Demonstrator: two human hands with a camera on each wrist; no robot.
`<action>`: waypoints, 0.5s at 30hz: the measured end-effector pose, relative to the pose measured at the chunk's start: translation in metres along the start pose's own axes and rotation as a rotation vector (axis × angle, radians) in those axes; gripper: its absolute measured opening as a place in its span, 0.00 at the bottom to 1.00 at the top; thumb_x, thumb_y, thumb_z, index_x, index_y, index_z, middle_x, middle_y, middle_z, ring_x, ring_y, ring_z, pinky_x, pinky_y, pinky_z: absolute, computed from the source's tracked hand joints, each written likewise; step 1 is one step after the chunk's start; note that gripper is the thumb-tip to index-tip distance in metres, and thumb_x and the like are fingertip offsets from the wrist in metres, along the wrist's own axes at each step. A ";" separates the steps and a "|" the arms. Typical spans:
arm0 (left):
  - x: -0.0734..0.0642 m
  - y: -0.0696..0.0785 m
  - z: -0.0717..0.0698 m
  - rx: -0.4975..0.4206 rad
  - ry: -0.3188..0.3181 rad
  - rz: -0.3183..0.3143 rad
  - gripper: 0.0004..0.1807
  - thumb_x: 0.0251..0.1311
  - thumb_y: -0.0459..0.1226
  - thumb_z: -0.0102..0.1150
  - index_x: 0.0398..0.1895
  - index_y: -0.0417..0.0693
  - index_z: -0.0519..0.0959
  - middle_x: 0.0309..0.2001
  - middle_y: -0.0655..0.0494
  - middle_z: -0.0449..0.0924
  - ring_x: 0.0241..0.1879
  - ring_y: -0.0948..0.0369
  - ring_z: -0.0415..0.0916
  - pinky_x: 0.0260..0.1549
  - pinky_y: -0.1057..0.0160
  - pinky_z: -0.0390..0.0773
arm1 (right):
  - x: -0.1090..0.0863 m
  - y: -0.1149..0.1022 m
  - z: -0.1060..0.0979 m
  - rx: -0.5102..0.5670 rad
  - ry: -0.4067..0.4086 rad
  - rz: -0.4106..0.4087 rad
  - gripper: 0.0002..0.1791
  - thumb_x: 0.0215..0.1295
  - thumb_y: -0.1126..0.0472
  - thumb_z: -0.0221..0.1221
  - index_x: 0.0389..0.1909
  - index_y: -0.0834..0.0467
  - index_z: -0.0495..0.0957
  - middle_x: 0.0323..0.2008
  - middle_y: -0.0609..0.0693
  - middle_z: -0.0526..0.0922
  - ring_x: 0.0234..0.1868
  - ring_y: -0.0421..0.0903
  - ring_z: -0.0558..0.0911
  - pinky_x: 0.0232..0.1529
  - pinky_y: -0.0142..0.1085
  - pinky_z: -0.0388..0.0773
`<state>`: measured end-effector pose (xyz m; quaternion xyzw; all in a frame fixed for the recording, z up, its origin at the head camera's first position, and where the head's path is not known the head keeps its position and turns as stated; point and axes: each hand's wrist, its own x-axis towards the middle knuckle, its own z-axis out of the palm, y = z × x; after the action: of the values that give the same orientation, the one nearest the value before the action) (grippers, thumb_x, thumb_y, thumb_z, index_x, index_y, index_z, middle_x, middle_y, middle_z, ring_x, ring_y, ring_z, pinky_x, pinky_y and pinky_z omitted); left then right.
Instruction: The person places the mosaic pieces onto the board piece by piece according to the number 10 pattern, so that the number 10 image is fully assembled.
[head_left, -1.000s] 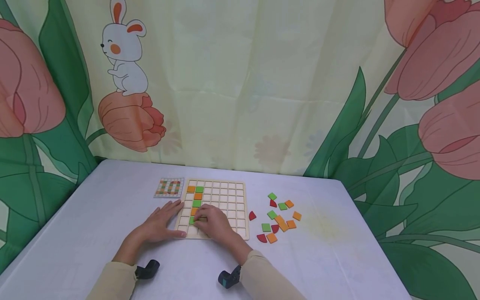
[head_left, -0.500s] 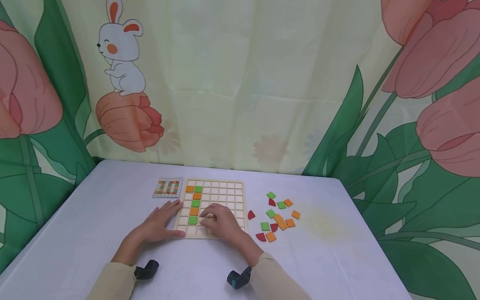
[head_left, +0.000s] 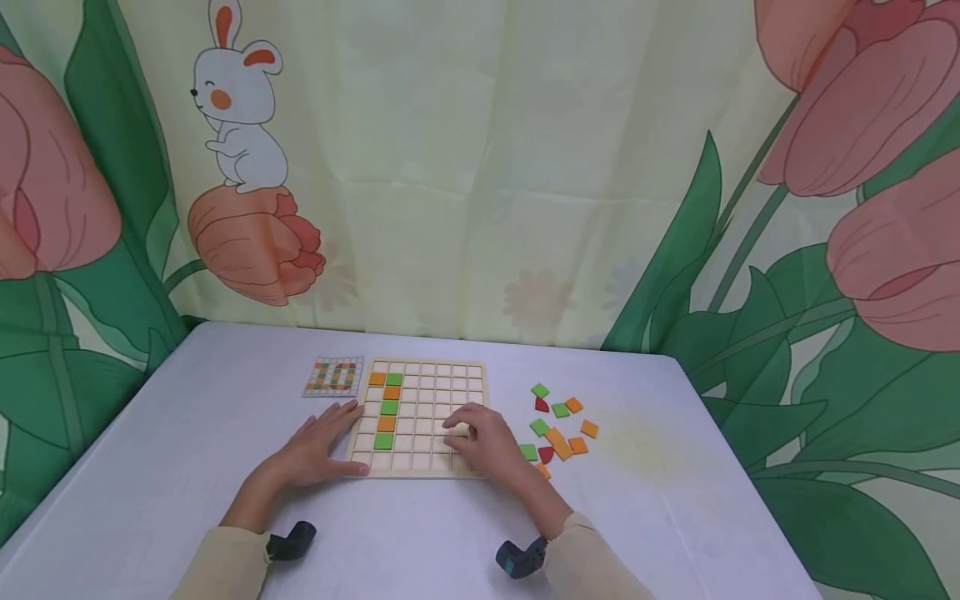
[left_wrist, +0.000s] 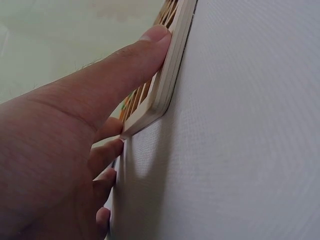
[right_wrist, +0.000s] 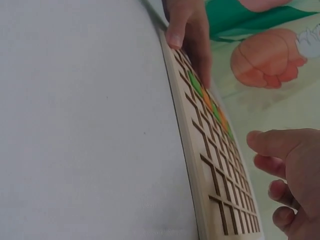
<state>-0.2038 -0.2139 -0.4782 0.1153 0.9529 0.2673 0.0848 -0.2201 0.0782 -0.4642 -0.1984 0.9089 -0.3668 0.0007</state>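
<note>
A wooden grid board (head_left: 431, 417) lies flat on the table, with orange and green square tiles in its left part; a column of them runs down from a green tile (head_left: 393, 379). At its left edge rests my left hand (head_left: 318, 446), fingers spread; in the left wrist view the thumb (left_wrist: 135, 57) lies on the board's rim. My right hand (head_left: 487, 442) hovers over the board's right side. Thumb and fingers are loosely bent and apart, with nothing between them, as the right wrist view shows at the right hand's fingers (right_wrist: 272, 142).
Loose orange, green and red pieces lie right of the board, among them a green tile (head_left: 540, 390), an orange tile (head_left: 589, 428) and a red quarter-round piece (head_left: 546, 455). A small patterned card (head_left: 333, 377) lies left of the board. A printed curtain (head_left: 450, 208) hangs behind the table.
My right hand has let go of the lowest green tile in the column and moved right across the board towards the loose pieces. My left hand has stayed in place.
</note>
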 end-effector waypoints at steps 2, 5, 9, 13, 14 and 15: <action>0.000 0.000 0.000 -0.003 -0.001 0.000 0.56 0.45 0.60 0.69 0.74 0.46 0.57 0.76 0.42 0.51 0.76 0.40 0.41 0.72 0.34 0.40 | -0.003 0.005 -0.006 -0.007 0.016 0.011 0.09 0.60 0.57 0.66 0.42 0.50 0.85 0.41 0.42 0.82 0.25 0.39 0.68 0.22 0.25 0.66; 0.001 0.000 0.000 -0.012 -0.007 -0.001 0.57 0.45 0.61 0.69 0.74 0.46 0.56 0.76 0.42 0.51 0.76 0.40 0.41 0.72 0.34 0.39 | -0.007 0.013 -0.014 -0.009 0.040 0.020 0.09 0.60 0.58 0.66 0.42 0.51 0.85 0.40 0.43 0.82 0.24 0.39 0.68 0.22 0.25 0.66; 0.001 0.000 0.000 -0.023 -0.011 0.003 0.57 0.45 0.61 0.69 0.74 0.45 0.56 0.76 0.42 0.51 0.76 0.40 0.41 0.72 0.34 0.39 | -0.013 0.025 -0.023 -0.005 0.066 0.023 0.09 0.59 0.59 0.67 0.41 0.53 0.85 0.38 0.45 0.82 0.24 0.39 0.68 0.22 0.25 0.67; 0.001 -0.001 0.000 -0.020 -0.008 0.010 0.56 0.44 0.61 0.69 0.74 0.45 0.57 0.76 0.42 0.51 0.76 0.40 0.41 0.72 0.34 0.40 | -0.019 0.036 -0.032 -0.012 0.080 0.066 0.10 0.58 0.59 0.68 0.41 0.52 0.85 0.38 0.46 0.82 0.25 0.40 0.70 0.22 0.25 0.69; 0.001 -0.001 0.000 -0.016 -0.006 0.011 0.56 0.44 0.61 0.69 0.74 0.45 0.57 0.76 0.42 0.51 0.76 0.40 0.42 0.71 0.34 0.40 | -0.020 0.039 -0.034 -0.011 0.081 0.087 0.10 0.58 0.58 0.68 0.41 0.51 0.85 0.38 0.46 0.82 0.24 0.40 0.70 0.22 0.25 0.69; 0.001 -0.001 0.000 -0.011 -0.006 0.012 0.57 0.44 0.61 0.69 0.74 0.45 0.57 0.76 0.42 0.52 0.76 0.40 0.42 0.71 0.34 0.41 | -0.022 0.042 -0.037 -0.009 0.083 0.111 0.10 0.58 0.58 0.68 0.41 0.50 0.85 0.38 0.46 0.82 0.24 0.40 0.69 0.21 0.25 0.69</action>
<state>-0.2046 -0.2145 -0.4791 0.1213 0.9505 0.2728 0.0865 -0.2203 0.1379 -0.4685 -0.1325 0.9194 -0.3700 -0.0177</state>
